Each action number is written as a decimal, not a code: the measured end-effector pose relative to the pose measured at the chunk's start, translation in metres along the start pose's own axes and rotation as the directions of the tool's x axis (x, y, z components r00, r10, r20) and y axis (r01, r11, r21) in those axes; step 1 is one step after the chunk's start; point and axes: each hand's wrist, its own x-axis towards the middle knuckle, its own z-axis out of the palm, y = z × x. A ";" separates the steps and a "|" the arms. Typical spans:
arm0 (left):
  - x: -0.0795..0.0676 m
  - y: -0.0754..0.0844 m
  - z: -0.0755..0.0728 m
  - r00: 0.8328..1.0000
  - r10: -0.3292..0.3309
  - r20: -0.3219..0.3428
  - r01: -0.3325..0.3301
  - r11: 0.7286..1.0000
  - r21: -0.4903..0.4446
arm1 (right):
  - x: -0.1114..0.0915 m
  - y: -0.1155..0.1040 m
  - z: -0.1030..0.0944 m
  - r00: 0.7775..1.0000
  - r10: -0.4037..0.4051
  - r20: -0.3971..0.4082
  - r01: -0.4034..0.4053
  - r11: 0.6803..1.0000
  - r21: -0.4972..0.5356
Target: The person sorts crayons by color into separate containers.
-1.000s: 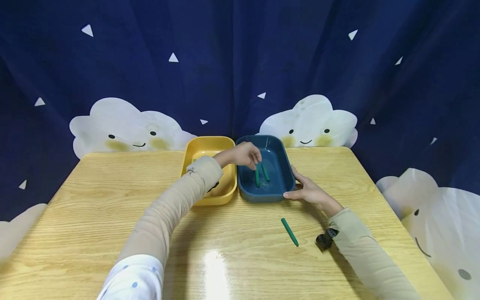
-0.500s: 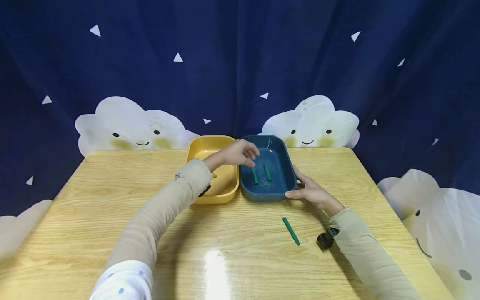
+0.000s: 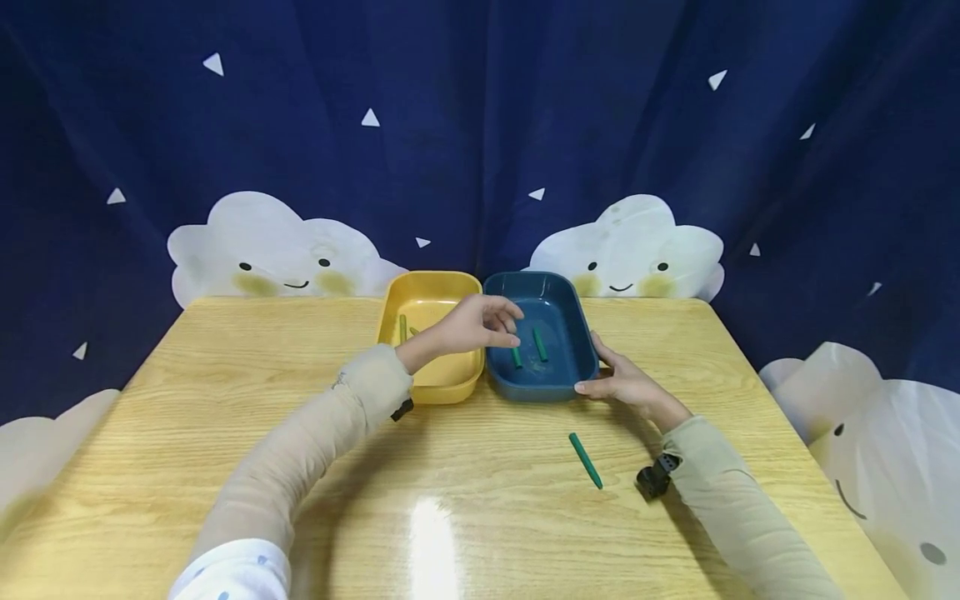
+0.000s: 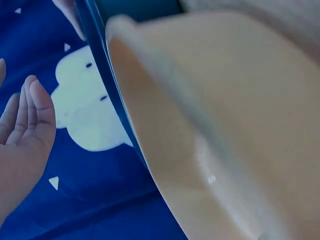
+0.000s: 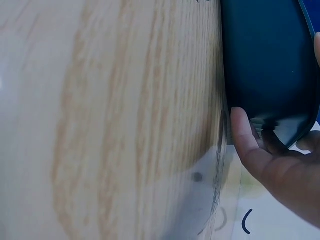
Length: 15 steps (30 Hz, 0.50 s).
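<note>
My left hand [image 3: 474, 323] hovers over the adjoining rims of two containers, holding nothing. Its fingers look loose, and the left wrist view shows the hand [image 4: 29, 125] with fingers extended. Beneath and beyond it, a green crayon [image 3: 541, 344] lies inside the blue container [image 3: 577, 333]; another green crayon [image 3: 517, 358] beside it is partly hidden by the hand. My right hand [image 3: 626, 385] grips the near right corner of the blue container, thumb on the front wall and fingers along the side. In the right wrist view, its fingers [image 5: 250, 150] curl round the container's end.
A yellow container [image 3: 435, 394] adjoins the blue one on the left, with yellow crayons [image 3: 402, 327] inside. One green crayon [image 3: 586, 460] lies on the wooden table [image 3: 480, 500] nearer to me. A dark blue curtain [image 3: 420, 125] with clouds hangs behind the table.
My left hand's fingertips were at a green crayon's upper end; they have come away from it and parted. The crayon stays in the blue container. The right hand keeps its hold.
</note>
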 end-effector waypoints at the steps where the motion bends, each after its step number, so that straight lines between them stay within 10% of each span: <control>1: -0.002 0.001 0.003 1.000 0.006 -0.008 -0.006 1.000 -0.006 | 0.000 0.000 0.000 1.000 0.001 -0.001 -0.001 1.000 0.000; 15: -0.024 0.011 0.045 1.000 0.011 0.006 -0.010 0.993 -0.120 | 0.003 0.004 -0.002 1.000 0.003 0.012 -0.003 1.000 0.020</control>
